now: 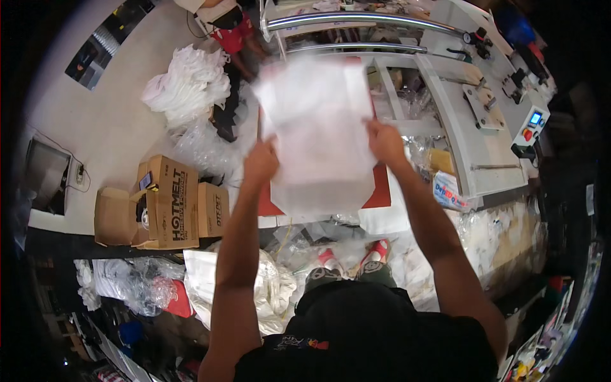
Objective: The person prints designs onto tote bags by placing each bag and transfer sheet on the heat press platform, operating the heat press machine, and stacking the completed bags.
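A white cloth point(318, 127), smeared by motion, is stretched between my two hands in the middle of the head view. It lies or hangs over a red flat pad point(380, 191), whose corners show at the near left and near right. My left hand point(261, 160) is closed on the cloth's left edge. On the opposite edge, a little farther away, my right hand point(386, 141) is closed too. Whether the cloth touches the pad I cannot tell.
Metal bars point(366, 20) cross the far side of a grey machine, with a control box point(532, 127) at right. White garments point(188, 83) are piled far left, near another person point(237, 35). Cardboard boxes point(181, 213) stand at left. Plastic-wrapped bundles point(143, 283) lie lower left.
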Tool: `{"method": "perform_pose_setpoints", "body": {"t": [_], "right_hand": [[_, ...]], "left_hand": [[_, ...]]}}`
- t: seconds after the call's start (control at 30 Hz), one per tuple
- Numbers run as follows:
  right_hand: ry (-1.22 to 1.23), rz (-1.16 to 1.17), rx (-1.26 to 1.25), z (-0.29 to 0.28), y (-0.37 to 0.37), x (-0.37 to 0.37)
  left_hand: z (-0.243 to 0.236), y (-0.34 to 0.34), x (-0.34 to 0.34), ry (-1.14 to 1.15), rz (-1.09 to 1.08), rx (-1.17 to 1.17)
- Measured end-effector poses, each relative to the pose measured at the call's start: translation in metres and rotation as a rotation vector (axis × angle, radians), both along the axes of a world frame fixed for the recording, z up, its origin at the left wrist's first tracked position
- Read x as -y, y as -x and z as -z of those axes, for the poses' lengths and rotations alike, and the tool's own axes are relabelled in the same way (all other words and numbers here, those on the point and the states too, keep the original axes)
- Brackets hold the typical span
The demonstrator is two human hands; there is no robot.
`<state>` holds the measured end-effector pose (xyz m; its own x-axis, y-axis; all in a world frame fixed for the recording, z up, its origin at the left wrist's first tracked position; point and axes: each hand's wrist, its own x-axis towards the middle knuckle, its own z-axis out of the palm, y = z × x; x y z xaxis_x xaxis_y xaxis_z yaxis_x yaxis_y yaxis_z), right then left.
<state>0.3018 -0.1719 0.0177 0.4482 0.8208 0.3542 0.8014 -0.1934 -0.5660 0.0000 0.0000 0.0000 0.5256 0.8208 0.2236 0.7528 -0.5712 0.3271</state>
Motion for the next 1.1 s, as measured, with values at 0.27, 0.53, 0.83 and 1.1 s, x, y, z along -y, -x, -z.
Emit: {"method": "perform_pose_setpoints", "body": {"t": [0.27,0.53,0.83,1.1], "right_hand": [[0.041,0.098,0.056,0.064,0.041,0.037],[0.216,0.243,0.081,0.035,0.056,0.039],[0.261,0.062,0.406,0.082,0.027,-0.101],[0.294,0.133,0.269,0.082,-0.016,-0.246]], "left_hand": [[0.047,0.013,0.064,0.046,-0.068,-0.101],[0.024,0.009,0.076,-0.074,-0.065,-0.077],[0.056,-0.068,0.063,-0.058,0.217,0.002],[0.053,-0.069,0.065,-0.025,0.196,0.005]]}}
